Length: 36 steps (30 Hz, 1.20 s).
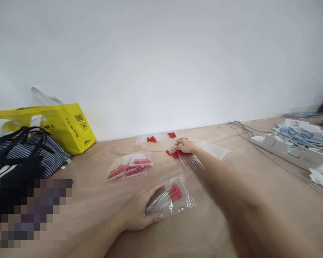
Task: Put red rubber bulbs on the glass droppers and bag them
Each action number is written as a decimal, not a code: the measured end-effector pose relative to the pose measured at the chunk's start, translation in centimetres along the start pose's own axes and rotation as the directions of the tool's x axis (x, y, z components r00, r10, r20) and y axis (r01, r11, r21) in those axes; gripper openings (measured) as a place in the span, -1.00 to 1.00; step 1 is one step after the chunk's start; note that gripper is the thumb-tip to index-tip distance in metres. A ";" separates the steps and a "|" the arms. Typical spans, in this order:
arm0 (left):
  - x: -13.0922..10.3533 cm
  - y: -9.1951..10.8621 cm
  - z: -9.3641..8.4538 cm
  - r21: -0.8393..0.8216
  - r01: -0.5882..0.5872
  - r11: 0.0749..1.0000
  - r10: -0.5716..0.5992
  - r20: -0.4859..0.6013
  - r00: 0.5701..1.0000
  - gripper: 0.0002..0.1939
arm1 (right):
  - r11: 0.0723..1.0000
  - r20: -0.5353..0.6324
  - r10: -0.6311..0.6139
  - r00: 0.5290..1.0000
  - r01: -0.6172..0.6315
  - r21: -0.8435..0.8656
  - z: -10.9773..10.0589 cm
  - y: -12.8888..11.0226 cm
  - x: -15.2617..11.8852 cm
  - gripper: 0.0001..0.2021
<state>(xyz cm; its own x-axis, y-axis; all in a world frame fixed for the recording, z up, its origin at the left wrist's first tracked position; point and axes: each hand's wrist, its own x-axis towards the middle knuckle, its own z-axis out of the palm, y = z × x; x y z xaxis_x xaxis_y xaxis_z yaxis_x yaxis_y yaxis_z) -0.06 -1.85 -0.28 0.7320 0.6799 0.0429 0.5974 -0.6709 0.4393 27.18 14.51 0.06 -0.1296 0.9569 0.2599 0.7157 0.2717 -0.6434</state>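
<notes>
My left hand [138, 208] curls around the closed end of a clear zip bag [187, 206], thumb on the near side and fingers on the far side. Inside lie several glass droppers with red rubber bulbs [175, 192], their tips toward my palm. My right hand [185, 145] is stretched out to a row of loose droppers [187, 159], fingers bent and closed at their red bulbs. Whether one is pinched there is hidden. A flat, clear zip bag [214, 149] lies to the right, partly behind my right wrist.
Several filled zip bags [134, 167] overlap left of centre. More red-bulbed droppers [152, 139] lie by the wall. A yellow bag [72, 129] and a striped bag [52, 154] stand left. At right are a power strip [288, 150], cables [247, 143] and a packet pile [304, 132].
</notes>
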 end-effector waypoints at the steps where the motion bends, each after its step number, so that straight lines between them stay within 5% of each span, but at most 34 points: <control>1: 0.0 0.0 0.0 -0.001 0.004 1.000 -0.004 0.001 1.000 -0.27 | 0.998 0.006 -0.003 1.000 0.003 0.061 -0.4 0.1 -0.2 -0.84; 9: 0.2 0.4 -0.2 -0.009 0.003 1.000 -0.003 0.001 1.000 -0.30 | 0.855 -0.090 -0.010 0.996 0.055 0.515 -4.5 1.4 -6.1 -0.58; 14: 0.3 0.4 -0.3 -0.014 -0.002 1.000 0.002 -0.001 1.000 -0.31 | 0.560 -0.129 0.192 0.973 -0.001 0.829 -4.3 1.4 -11.9 -0.63; 20: 0.3 0.5 -0.2 -0.008 0.008 1.000 -0.009 -0.025 1.000 -0.32 | 0.480 -0.024 0.282 0.959 -0.119 0.869 -2.3 -0.2 -15.4 -0.62; 26: 0.3 0.6 -0.4 0.005 0.023 1.000 -0.023 -0.003 1.000 -0.31 | 0.391 -0.006 0.288 0.958 -0.112 0.914 -2.1 -1.0 -16.4 -0.66; 31: 0.4 0.7 -0.4 0.010 0.028 1.000 -0.028 0.006 1.000 -0.32 | 0.429 -0.133 0.382 0.914 -0.048 0.902 -3.0 0.3 -16.1 -0.67; 36: 0.4 0.7 -0.4 0.006 0.021 1.000 -0.022 0.001 1.000 -0.32 | 0.427 -0.060 0.352 0.934 -0.104 0.898 -2.5 0.2 -16.2 -0.66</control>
<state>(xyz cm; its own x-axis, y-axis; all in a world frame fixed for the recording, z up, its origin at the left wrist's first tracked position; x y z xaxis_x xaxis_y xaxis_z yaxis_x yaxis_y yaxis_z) 0.54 -1.97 0.41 0.7193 0.6939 0.0327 0.6149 -0.6578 0.4350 31.18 -1.21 -2.49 0.1723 0.9833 0.0590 -0.2976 0.1091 -0.9484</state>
